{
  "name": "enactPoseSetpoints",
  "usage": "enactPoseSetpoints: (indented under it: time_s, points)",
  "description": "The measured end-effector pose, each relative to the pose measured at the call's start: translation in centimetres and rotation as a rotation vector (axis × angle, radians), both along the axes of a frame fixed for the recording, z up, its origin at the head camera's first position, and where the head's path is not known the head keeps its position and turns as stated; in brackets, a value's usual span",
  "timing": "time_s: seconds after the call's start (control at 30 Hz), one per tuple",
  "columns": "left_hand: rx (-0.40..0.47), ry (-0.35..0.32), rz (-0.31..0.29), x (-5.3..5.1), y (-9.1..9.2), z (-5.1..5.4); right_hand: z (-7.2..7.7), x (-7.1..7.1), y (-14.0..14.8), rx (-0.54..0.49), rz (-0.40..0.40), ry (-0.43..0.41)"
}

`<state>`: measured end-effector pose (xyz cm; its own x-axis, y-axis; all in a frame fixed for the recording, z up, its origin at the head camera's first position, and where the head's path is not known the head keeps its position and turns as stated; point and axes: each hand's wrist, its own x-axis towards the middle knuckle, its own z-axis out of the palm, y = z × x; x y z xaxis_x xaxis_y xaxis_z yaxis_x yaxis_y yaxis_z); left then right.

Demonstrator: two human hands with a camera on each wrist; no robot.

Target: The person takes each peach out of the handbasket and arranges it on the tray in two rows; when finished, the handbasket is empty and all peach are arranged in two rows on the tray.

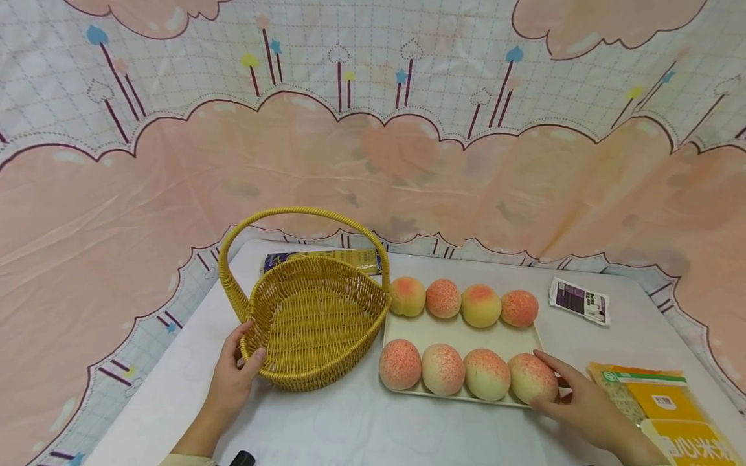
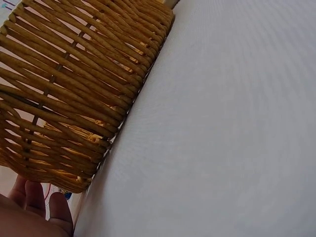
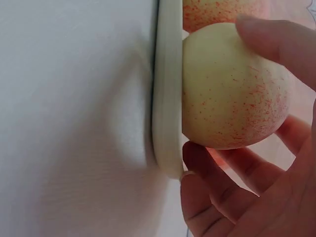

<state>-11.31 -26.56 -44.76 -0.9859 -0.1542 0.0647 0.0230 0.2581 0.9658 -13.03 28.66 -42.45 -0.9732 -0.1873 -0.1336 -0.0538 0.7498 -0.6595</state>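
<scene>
In the head view my left hand (image 1: 230, 378) holds the near left rim of a yellow wicker basket (image 1: 320, 323), its thumb over the rim. The basket has a tall arched handle and nothing inside. The left wrist view shows the woven side (image 2: 74, 84) with fingertips (image 2: 34, 197) at its end. My right hand (image 1: 583, 408) grips the rightmost peach (image 1: 531, 378) of the front row on a cream tray (image 1: 460, 333). In the right wrist view, thumb and fingers lie around that peach (image 3: 232, 89), which sits at the tray's edge (image 3: 168, 98).
Several more peaches (image 1: 443, 369) stand in two rows on the tray, right of the basket. Behind the basket lies a blue and yellow packet (image 1: 367, 261). A small white and dark packet (image 1: 579, 301) and an orange grain bag (image 1: 658, 401) are at the right.
</scene>
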Motion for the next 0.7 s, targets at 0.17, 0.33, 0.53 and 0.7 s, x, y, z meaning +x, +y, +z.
enactPoseSetpoints:
  time_s: [0.17,0.33,0.53,0.7]
  points:
    - [0.01,0.016,0.0,0.0,0.07,-0.02,0.04,-0.12,0.07,0.026,-0.031,-0.068]
    - [0.007,0.02,-0.004,-0.03,0.1,-0.03,0.02,-0.05,-0.16,0.039,-0.052,-0.059]
    - [0.006,0.033,-0.005,-0.08,0.14,-0.08,0.04,0.0,-0.33,0.041,-0.068,-0.058]
    - [-0.001,0.035,0.003,-0.03,0.16,-0.09,-0.15,-0.14,-0.38,0.048,-0.089,-0.07]
